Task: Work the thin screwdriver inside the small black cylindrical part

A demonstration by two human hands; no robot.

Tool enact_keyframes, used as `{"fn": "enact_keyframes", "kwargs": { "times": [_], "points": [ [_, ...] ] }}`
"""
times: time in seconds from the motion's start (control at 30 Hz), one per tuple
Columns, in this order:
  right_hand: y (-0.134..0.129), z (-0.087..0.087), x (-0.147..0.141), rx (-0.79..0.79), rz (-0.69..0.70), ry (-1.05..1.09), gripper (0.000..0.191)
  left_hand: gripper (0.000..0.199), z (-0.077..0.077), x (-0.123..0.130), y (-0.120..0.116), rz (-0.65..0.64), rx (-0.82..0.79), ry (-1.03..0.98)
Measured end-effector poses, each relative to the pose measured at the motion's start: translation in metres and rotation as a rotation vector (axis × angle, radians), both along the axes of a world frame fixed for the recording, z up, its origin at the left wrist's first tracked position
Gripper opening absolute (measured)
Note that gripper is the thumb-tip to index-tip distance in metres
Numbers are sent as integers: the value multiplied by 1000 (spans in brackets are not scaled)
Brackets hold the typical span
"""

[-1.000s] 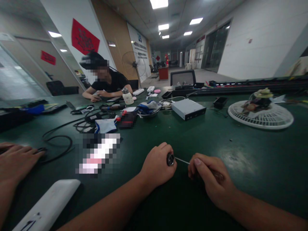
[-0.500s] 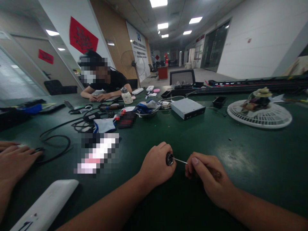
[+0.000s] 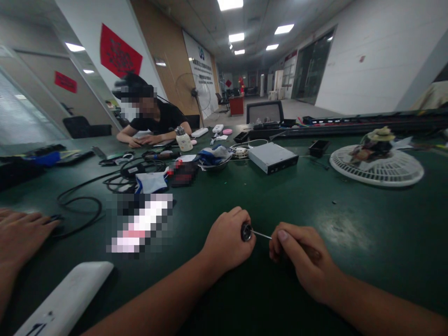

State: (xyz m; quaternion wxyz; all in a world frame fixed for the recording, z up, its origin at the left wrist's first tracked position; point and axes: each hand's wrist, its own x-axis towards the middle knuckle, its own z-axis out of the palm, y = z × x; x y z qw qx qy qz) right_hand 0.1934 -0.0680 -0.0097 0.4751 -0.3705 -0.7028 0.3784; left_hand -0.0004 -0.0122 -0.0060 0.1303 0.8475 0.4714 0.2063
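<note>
My left hand [image 3: 226, 240] is wrapped around a small black round part [image 3: 246, 231], whose open end faces right; the rest of it is hidden in my fist. In my right hand [image 3: 304, 256] is a screwdriver with a brownish handle, mostly covered by my fingers. Its thin metal shaft [image 3: 262, 234] points left, and the tip reaches into the open end of the black part. Both hands are low over the green table [image 3: 280, 200], close together.
A grey disc drive [image 3: 271, 156] and a white fan grille with a motor [image 3: 378, 168] lie beyond my hands. To the left are a blurred-out bright screen [image 3: 143, 224], black cables [image 3: 80, 200], a white casing [image 3: 66, 294] and another person's hand [image 3: 24, 233]. Across the table sits a co-worker [image 3: 154, 116].
Almost nothing differs. The screwdriver and the black part keep the same position against each other, and the view has shifted very slightly.
</note>
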Motion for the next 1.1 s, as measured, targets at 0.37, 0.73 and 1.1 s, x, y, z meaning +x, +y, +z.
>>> {"fn": "enact_keyframes", "kwargs": {
  "times": [0.37, 0.73, 1.1],
  "points": [
    [1, 0, 2, 9, 102, 70, 41, 6, 2, 0, -1, -1, 2, 21],
    [2, 0, 0, -27, -26, 20, 42, 5, 1, 0, 0, 5, -11, 8],
    [1, -2, 1, -16, -21, 20, 42, 6, 0, 0, 0, 10, -9, -6]
  ]
}}
